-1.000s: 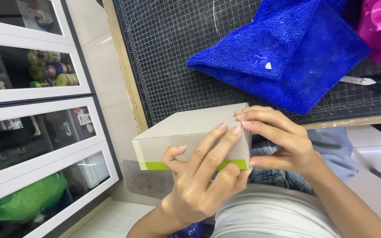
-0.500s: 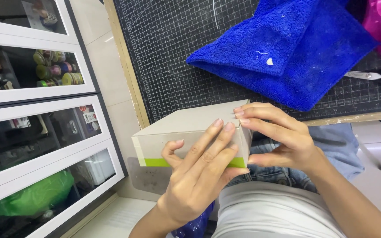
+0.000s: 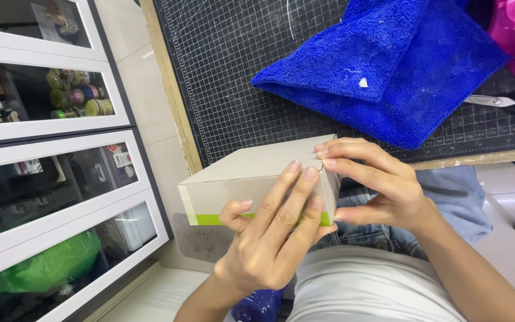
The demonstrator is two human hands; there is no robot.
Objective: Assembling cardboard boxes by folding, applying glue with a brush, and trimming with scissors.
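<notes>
hands (image 3: 329, 220) gripping grey cardboard box (image 3: 251, 179)

Left hand (image 3: 272, 238) raised from below, palm turned away, fingers extended upward and pressed flat, thumb tucked low at the left. Right hand (image 3: 382, 191) enters from the right, wrist bent, fingertips curled leftward to meet the left fingertips; forearm runs to lower right.

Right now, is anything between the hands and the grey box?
Nothing visible. Both the left hand and right hand already touch the grey cardboard box directly; the blue towel lies apart on the cutting mat.
</notes>
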